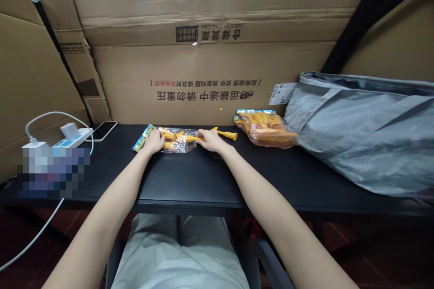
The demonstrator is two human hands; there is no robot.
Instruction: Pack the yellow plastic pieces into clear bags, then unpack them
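Note:
A clear plastic bag with a colourful printed header lies flat on the black table, orange plastic pieces inside it. My left hand is closed on the bag near its header. At the bag's right end, my right hand pinches the tip of an orange plastic piece that reaches out of the bag; the fingers partly hide it. Just beyond that hand, a loose orange piece with a flared end rests on the table.
Another bag of orange pieces sits to the right, against a large grey bag. On the left are a phone, a power strip and a white charger with its cable. Cardboard walls the back.

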